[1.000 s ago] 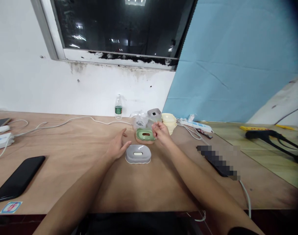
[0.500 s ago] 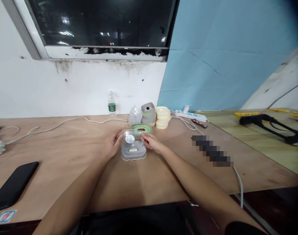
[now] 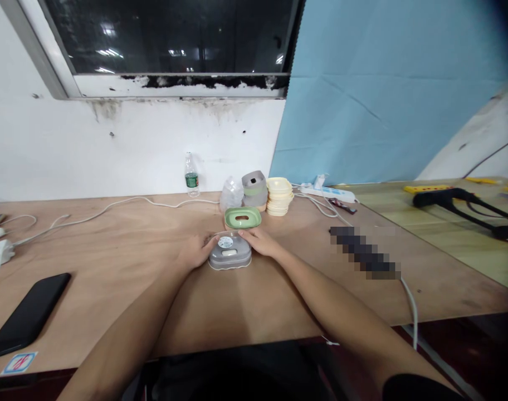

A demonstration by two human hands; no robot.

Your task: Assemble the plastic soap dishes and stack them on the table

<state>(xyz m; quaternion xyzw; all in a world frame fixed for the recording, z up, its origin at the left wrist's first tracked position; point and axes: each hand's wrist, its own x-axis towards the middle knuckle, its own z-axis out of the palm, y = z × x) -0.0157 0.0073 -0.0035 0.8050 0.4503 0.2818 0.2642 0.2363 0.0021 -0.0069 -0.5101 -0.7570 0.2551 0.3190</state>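
Crosswise, long axis of grey dish (image 3: 231,261); slot (image 3: 229,253) up

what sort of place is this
Probably a workshop or makeshift assembly area, though I can't be sure: a long wooden worktable stands by a stained white wall, with stacked cream containers and a white power strip on it.

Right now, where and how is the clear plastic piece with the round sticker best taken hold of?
Probably by its left and right edges, approached from both sides at once: the clear plastic piece lies over the grey dish, which likely blocks access from below, and the green dish sits close behind.
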